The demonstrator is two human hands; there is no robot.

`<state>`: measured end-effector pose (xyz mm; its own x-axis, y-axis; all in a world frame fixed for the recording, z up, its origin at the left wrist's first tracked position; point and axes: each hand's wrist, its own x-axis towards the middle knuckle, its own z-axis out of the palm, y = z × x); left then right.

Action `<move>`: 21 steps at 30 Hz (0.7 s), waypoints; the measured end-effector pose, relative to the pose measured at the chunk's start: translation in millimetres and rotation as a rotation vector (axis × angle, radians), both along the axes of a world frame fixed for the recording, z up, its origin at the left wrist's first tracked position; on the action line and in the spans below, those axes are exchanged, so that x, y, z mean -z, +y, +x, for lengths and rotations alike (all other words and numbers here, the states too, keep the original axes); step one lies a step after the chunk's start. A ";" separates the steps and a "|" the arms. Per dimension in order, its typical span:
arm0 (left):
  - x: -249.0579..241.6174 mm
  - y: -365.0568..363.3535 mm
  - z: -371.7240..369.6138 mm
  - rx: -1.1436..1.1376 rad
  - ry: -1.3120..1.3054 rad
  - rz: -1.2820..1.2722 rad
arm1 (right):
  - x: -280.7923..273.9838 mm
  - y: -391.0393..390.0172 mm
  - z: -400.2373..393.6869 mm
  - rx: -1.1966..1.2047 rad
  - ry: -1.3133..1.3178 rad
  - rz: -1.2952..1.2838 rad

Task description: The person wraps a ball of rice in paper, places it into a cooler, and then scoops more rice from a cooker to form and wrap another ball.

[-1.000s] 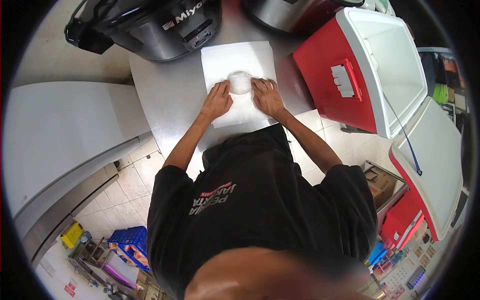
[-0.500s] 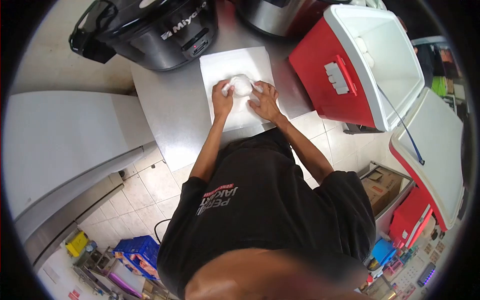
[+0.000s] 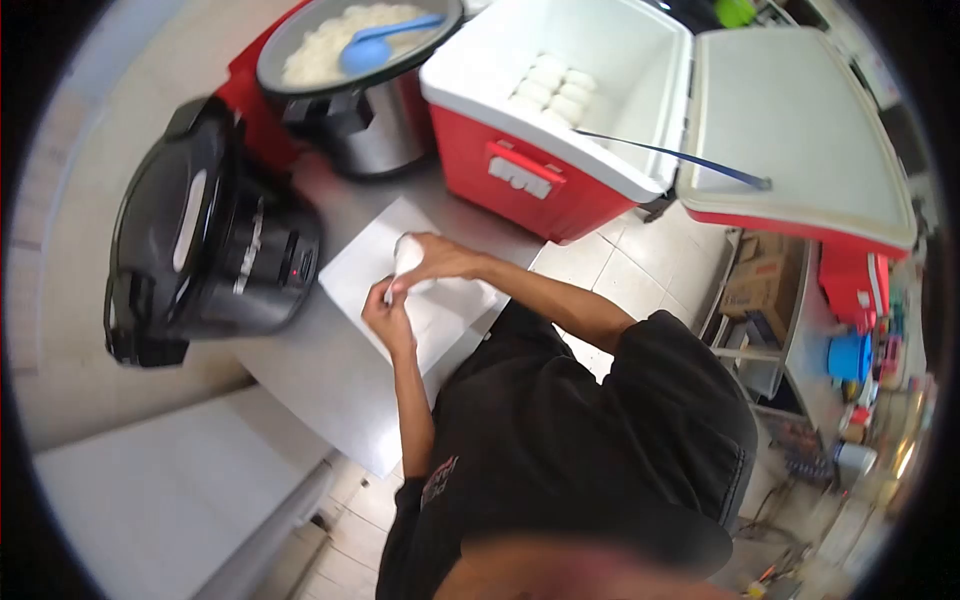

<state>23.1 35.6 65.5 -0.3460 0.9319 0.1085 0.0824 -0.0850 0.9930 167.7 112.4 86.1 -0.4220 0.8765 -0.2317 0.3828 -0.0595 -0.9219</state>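
Note:
My right hand (image 3: 440, 258) curls around a white paper packet (image 3: 408, 254), held just above a stack of white paper sheets (image 3: 352, 268). Close below it, the fingers of my left hand (image 3: 388, 312) pinch the packet's near end. The packet's contents are hidden by its wrapping, and my right hand covers part of it. Under both hands, the paper sheets lie on a steel table (image 3: 290, 365).
A black Miyako rice cooker (image 3: 215, 240) stands shut at left. Behind it, an open cooker (image 3: 370, 125) holds rice (image 3: 315, 65) and a blue scoop (image 3: 366, 54). The red cooler (image 3: 480, 185), lid (image 3: 800, 130) swung right, contains several white packets (image 3: 552, 90).
My view has swung right, bringing the rice and stacked packets into sight. The packet is now lifted and tilted, with my right hand around it, where both hands were at its sides before.

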 end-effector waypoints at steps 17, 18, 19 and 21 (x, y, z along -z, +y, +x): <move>54.8 2.1 -7.7 -0.102 0.240 0.033 | 5.8 -24.2 -11.8 -0.076 0.330 0.017; 53.6 1.8 -9.3 -0.149 0.255 -0.034 | 2.0 -20.4 -17.8 -0.076 0.342 0.017; 52.0 5.4 -9.2 -0.199 0.262 -0.095 | -3.8 -6.4 -19.7 -0.016 0.274 0.256; 64.2 8.1 -18.3 -0.192 0.227 -0.149 | -79.7 12.4 -14.1 0.013 0.212 0.464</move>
<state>4.8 43.8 1.3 -0.4996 0.8634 0.0707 0.3037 0.0981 0.9477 153.6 124.8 165.7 -0.4060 0.8722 0.2729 0.1859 0.3712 -0.9098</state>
